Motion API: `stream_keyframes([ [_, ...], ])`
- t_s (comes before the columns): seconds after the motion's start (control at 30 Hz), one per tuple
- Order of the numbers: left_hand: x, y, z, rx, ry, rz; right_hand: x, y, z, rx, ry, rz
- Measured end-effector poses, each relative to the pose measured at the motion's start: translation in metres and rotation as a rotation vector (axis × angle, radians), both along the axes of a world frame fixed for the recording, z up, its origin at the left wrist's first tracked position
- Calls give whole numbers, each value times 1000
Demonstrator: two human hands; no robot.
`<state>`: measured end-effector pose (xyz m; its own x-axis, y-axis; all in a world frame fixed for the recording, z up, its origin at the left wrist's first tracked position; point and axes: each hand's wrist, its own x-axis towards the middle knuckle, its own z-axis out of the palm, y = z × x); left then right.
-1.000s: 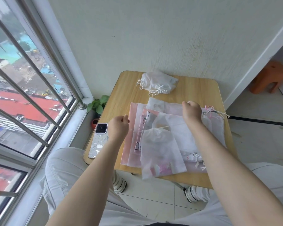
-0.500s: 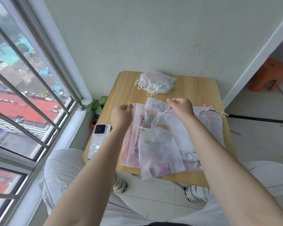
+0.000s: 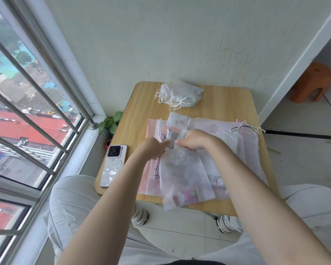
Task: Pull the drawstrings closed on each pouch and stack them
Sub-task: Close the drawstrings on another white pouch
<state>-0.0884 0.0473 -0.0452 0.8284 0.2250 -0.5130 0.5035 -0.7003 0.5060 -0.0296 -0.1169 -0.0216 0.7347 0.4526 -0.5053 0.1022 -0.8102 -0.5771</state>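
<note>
White pouch [image 3: 182, 175], near tabletop [image 3: 227, 104] front edge: gathered mouth pinched by left hand [image 3: 154, 148] and right hand [image 3: 194, 139]; cords best drawn evenly outward.

A small wooden table [image 3: 224, 104] holds a phone [image 3: 113, 165] at 9 o'clock, flat pouches [image 3: 208, 142] in the middle, and tied pouches [image 3: 180, 93] at 12 o'clock.

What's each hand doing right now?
Left hand: pinching the mouth of the white pouch.
Right hand: curled on the same pouch's mouth, apparently gripping it.
</note>
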Motion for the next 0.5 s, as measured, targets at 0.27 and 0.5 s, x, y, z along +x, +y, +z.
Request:
stream_keyframes([
  [0.27,-9,-11,-7,-681,-245,391,-1,1,-15,186,-10,-120],
  [0.5,-9,-14,-9,-1039,-266,504,-1,-2,-18,298,-87,-298],
])
